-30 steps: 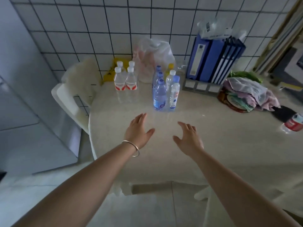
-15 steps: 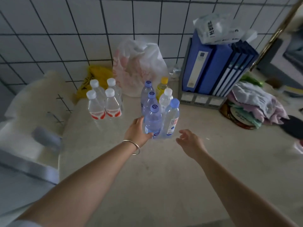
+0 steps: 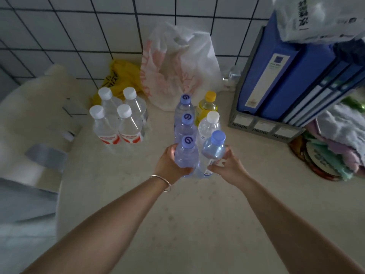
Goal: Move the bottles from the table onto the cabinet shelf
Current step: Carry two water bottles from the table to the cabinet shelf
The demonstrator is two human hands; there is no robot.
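Several water bottles stand on the beige table [image 3: 197, 224]. My left hand [image 3: 167, 165] is wrapped around the nearest purple-capped bottle [image 3: 186, 155]. My right hand [image 3: 227, 167] grips the blue-capped bottle [image 3: 214, 149] beside it. Behind these stand two more purple-capped bottles [image 3: 185, 123], a white-capped bottle [image 3: 209, 125] and a yellow-capped bottle [image 3: 207, 105]. To the left, several white-capped bottles with red labels [image 3: 118, 119] form a cluster. The cabinet shelf is out of view.
A white plastic bag [image 3: 177, 64] and a yellow bag [image 3: 122, 76] lean on the tiled wall. Blue binders in a grey rack [image 3: 276, 76] stand at the right, with a pile of cloths [image 3: 339, 139] in front. A white chair [image 3: 35, 119] is at the left.
The view has closed in on the bottles. Both hands reached forward from above the table; the left closed on the purple-capped bottle, and the right, open before, now grips the blue-capped one.
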